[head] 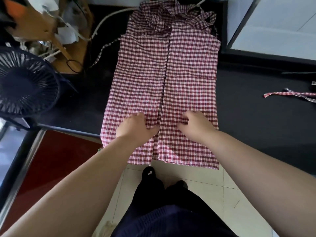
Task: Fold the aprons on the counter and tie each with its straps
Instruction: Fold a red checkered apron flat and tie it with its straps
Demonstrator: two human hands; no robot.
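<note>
Checked apron (pixel 188 69) lay lengthwise on dark tabletop (pixel 248 108), sides folded to centre, hem overhanging near edge. Left hand (pixel 135 127) and right hand (pixel 196 124) rested there, fingers clamped on fabric. Straps (pixel 171 16) bunched at far end.

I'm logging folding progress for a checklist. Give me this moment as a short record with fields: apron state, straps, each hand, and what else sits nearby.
apron: checked apron flat on the black counter, both sides folded in to meet at a centre seam, near end hanging over the edge
straps: bunched at the far end, untied
left hand: pinching cloth beside the seam
right hand: pinching cloth beside the seam
nearby: fan at left; loose checked strap at right
</note>
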